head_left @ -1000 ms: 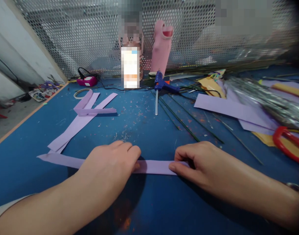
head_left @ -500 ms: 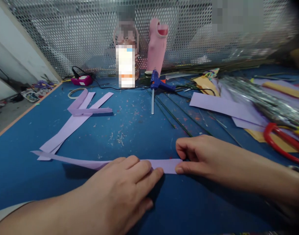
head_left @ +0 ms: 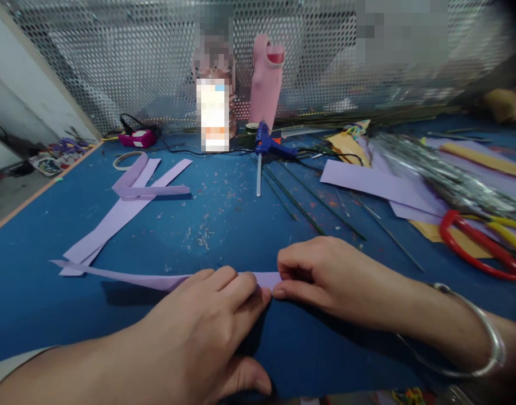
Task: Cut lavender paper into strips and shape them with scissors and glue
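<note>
A long lilac paper strip [head_left: 126, 277] lies across the blue table [head_left: 224, 225] near the front edge, its left end lifted a little. My left hand [head_left: 207, 326] rests on the strip with fingers stretched forward, the fingertips pressing its right part. My right hand [head_left: 321, 275] is curled, thumb and fingers pinched on the strip's right end. The two hands meet fingertip to fingertip. A silver bangle [head_left: 481, 343] circles my right wrist.
More lilac strips [head_left: 131, 202] lie at the left, lilac sheets [head_left: 367, 183] at the right. A blue glue gun [head_left: 266, 143], green wires [head_left: 308, 202], red-handled scissors [head_left: 472, 247], a tape roll [head_left: 125, 160], a pink holder [head_left: 266, 84] and a perforated metal screen [head_left: 114, 62] stand behind.
My right hand has slid left along the strip until it meets my left fingertips. My left hand moved right and nearer the front edge. The strip's left end has lifted.
</note>
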Demonstrator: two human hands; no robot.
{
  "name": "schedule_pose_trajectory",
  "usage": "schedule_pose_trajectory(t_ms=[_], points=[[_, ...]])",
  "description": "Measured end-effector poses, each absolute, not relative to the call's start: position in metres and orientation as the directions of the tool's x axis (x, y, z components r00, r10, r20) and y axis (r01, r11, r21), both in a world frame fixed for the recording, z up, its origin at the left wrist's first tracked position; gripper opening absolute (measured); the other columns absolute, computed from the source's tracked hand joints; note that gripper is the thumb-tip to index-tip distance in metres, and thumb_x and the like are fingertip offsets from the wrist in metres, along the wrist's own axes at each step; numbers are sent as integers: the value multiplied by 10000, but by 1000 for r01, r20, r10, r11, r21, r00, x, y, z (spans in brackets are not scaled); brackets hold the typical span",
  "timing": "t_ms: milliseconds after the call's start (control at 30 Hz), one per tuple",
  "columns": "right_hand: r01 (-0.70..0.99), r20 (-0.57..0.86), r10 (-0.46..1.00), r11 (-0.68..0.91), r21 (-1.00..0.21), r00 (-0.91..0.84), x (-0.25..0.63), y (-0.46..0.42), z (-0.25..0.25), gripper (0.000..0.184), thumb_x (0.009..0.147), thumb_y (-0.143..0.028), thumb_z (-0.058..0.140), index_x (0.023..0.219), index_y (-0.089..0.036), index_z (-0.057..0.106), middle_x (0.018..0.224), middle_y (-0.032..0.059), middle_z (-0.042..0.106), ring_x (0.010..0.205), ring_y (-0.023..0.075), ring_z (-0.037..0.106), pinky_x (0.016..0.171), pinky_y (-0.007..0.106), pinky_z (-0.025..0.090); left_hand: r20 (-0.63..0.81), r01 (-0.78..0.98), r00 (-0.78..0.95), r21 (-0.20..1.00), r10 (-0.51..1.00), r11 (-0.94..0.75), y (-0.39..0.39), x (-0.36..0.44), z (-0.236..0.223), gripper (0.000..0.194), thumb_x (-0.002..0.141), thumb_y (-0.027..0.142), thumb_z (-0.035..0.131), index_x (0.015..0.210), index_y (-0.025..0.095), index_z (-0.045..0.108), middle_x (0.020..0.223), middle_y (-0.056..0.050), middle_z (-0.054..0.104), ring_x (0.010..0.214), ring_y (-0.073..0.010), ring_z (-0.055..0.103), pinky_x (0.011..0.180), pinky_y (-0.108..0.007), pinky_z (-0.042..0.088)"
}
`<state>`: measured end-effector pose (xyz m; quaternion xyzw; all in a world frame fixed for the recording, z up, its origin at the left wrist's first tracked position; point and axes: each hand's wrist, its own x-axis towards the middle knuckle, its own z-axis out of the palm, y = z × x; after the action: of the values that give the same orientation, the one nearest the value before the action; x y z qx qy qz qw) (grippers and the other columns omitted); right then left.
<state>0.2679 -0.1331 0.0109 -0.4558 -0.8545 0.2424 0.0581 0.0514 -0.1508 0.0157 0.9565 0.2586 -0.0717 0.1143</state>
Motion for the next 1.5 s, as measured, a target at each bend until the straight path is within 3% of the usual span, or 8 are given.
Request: schedule_pose_trajectory(t_ms=[267,400,467,567,667,967,1267,1500], points=[[814,-363,772,322,-483,-521,287,-122,21,260,796,-330,652,621,-185,526,562,-52,508,531,103,435,487,223,272,-78,508,861,115,502,-854,-158,46,6,542,887,549,434,1190,116,554,1027,-116,592,860,-250,554,733,-396,495],[761,-514,630,199,-617,-582,296,-111,31,189,741,-326,681,777,-178,570,578,-73,422,533,97,393,480,206,306,4,508,853,225,522,-831,-149,42,2,269,942,259,429,1159,181,566,997,-65,606,861,-195,567,765,-330,487],[729,-523,588,176,-662,-617,295,-106,39,332,724,-407,699,923,-170,580,626,-67,444,557,104,426,496,204,343,46,511,835,305,548,-804,-142,39,1,234,921,204,468,1127,194,577,959,-43,607,862,-172,571,763,-289,482],[787,-467,664,322,-526,-584,282,-102,50,442,705,-531,687,952,-174,606,688,-26,539,586,130,488,492,218,341,62,496,842,305,537,-813,-137,34,2,206,912,185,477,1079,195,599,907,-33,608,825,-158,573,730,-264,473],[809,-414,697,471,-351,-585,262,-101,56,344,729,-478,669,906,-184,651,715,4,617,581,147,524,481,231,320,68,423,893,213,446,-881,-135,29,6,235,903,152,466,1099,201,584,905,-32,621,816,-167,572,710,-272,468],[828,-235,794,528,-188,-560,250,-120,42,221,719,-393,725,809,-200,663,750,28,682,669,195,599,553,258,337,55,286,957,5,286,-958,-147,30,13,170,892,157,456,970,149,608,844,-45,678,721,-200,606,598,-325,499],[829,-277,784,495,-259,-555,249,-127,43,88,744,-268,717,748,-201,659,690,2,659,618,165,564,539,250,312,210,279,937,33,279,-960,-151,29,17,232,930,160,395,937,161,628,761,-45,672,669,-161,596,579,-272,463],[723,-73,850,396,-566,-522,250,-114,40,158,811,-198,561,669,-193,493,606,-49,509,572,115,450,532,225,330,363,269,855,298,370,-916,-155,28,17,464,907,371,482,498,162,547,440,-20,523,406,-105,476,402,-255,273]])
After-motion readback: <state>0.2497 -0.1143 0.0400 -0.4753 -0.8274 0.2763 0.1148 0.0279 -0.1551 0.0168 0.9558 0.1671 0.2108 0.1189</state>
